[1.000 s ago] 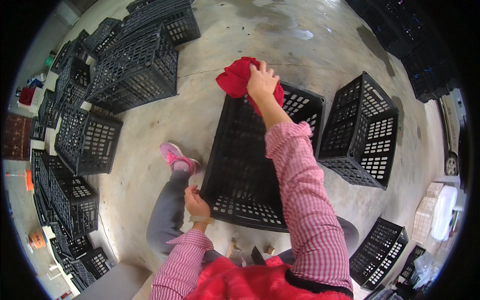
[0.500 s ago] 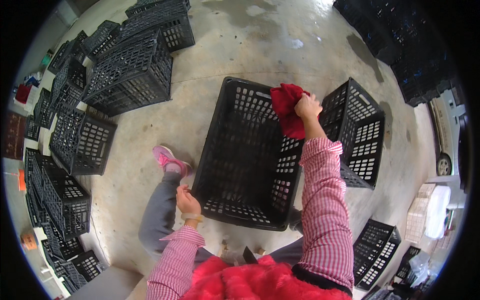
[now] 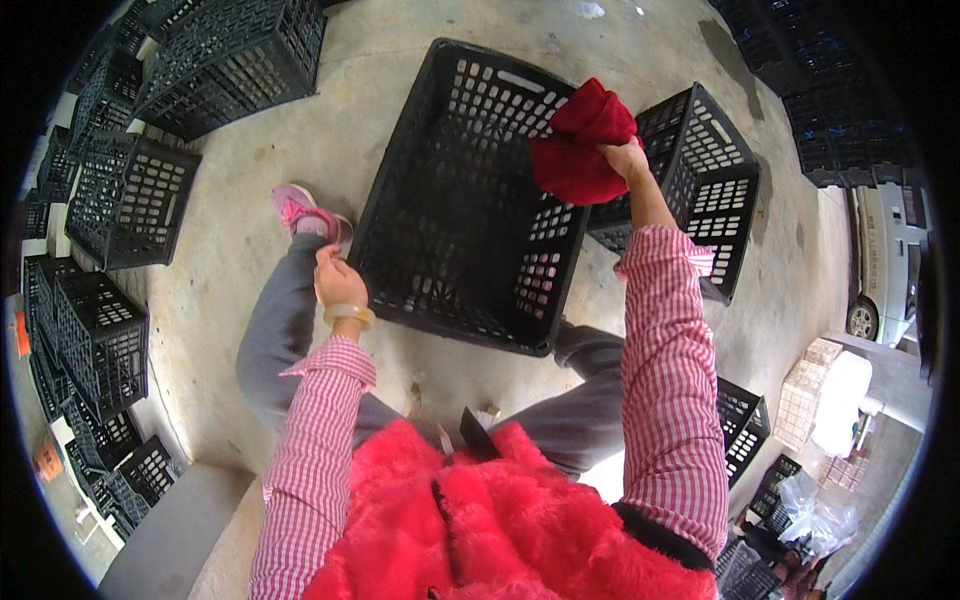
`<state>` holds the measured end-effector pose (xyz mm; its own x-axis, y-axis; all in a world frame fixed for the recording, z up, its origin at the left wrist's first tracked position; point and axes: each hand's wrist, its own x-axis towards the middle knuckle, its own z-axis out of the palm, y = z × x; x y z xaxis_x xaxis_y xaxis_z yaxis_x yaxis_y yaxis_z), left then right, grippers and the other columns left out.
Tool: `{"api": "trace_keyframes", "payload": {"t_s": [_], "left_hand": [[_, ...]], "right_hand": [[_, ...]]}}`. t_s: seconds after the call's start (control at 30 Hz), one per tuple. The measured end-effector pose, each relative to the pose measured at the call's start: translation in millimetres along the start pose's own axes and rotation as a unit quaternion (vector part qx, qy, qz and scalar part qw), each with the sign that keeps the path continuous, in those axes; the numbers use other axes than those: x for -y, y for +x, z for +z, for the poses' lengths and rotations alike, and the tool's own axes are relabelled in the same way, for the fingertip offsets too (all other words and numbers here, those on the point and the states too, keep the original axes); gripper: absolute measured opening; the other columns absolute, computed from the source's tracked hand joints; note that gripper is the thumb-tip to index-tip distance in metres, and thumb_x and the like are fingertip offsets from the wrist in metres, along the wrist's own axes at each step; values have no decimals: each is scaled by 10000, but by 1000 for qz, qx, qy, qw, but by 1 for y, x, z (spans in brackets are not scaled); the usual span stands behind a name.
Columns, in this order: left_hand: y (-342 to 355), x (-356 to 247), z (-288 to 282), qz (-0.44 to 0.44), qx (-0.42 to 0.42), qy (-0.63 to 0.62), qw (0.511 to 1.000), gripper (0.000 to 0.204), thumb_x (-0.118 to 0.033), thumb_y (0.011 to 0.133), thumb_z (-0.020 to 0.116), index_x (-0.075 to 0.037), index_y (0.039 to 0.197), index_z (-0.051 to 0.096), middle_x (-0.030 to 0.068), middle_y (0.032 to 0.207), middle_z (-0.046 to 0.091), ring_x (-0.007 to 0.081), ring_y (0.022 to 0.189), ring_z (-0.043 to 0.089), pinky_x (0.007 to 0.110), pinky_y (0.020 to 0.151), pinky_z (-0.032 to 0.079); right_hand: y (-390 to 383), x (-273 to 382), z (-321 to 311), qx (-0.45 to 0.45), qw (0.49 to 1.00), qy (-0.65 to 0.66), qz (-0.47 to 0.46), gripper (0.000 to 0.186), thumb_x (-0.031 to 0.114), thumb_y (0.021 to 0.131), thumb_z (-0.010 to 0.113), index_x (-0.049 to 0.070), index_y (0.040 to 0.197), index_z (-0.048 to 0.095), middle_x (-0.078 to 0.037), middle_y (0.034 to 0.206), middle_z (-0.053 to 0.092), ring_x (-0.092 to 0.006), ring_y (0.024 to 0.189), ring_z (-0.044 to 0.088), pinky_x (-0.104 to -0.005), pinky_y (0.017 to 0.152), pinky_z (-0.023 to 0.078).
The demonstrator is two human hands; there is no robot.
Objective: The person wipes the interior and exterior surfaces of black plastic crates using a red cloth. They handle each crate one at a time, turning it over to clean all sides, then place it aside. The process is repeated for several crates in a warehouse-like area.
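A large black plastic crate [image 3: 460, 335] with slotted walls stands before me, and no contents show in it. My right hand [image 3: 630, 163] grips a bunched red cloth [image 3: 582, 150], which hangs over the crate's right rim near the far corner. Part of that rim is hidden behind the cloth. At the near left corner my left hand [image 3: 338, 280], with a pale bangle [image 3: 349, 315] on its wrist, has its fingers curled in close to the rim. Whether it touches the crate or holds anything, I cannot tell.
Another black crate [image 3: 728, 190] stands just right of the large one. Several black crates [image 3: 130, 195] line the left side, and dark stacks [image 3: 845, 120] rise at the far right. My pink shoe [image 3: 310, 212] is beside the crate on concrete. A vehicle [image 3: 885, 260] shows at right.
The view has tilted, so the crate and floor sit higher in it. My right hand has shifted the red cloth, now more bunched, along the right rim. My left hand stays by the corner.
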<state>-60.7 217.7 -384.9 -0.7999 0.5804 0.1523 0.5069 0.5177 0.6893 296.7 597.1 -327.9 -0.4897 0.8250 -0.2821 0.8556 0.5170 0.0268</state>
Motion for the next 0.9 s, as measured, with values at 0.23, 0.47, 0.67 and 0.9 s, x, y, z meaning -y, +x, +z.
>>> {"api": "trace_keyframes", "payload": {"t_s": [0.23, 0.47, 0.67, 0.9], "left_hand": [[2, -4, -1, -32, 5, 33, 999, 188, -75, 832, 433, -105, 980, 545, 177, 870, 622, 370, 837, 581, 472, 735, 443], [3, -10, -1, -49, 14, 17, 999, 236, -284, 899, 442, -95, 956, 572, 176, 878, 632, 378, 832, 581, 467, 731, 442], [3, -18, -14, 1, 109, 32, 994, 435, -462, 896, 433, -68, 816, 599, 199, 820, 622, 404, 811, 579, 473, 702, 440], [-8, -8, -24, -7, 146, 86, 985, 427, -459, 909, 403, -70, 878, 579, 190, 897, 626, 412, 832, 581, 493, 743, 442]], "right_hand": [[-96, 32, 61, -36, 871, 453, 186, 379, 209, 791, 540, 48, 1131, 581, -184, 1053, 616, -329, 970, 598, -406, 758, 482], [-248, 122, 73, -36, 881, 435, 181, 597, 243, 708, 622, 5, 1233, 467, -254, 1162, 552, -392, 1109, 512, -398, 931, 407], [-267, 143, 42, -25, 907, 368, 202, 644, 253, 692, 668, -26, 1226, 440, -271, 1119, 550, -405, 1063, 522, -423, 919, 419], [-213, 184, 6, -154, 879, 445, 77, 649, 205, 698, 667, 53, 1282, 429, -216, 1144, 552, -368, 1086, 516, -398, 921, 415]]}}
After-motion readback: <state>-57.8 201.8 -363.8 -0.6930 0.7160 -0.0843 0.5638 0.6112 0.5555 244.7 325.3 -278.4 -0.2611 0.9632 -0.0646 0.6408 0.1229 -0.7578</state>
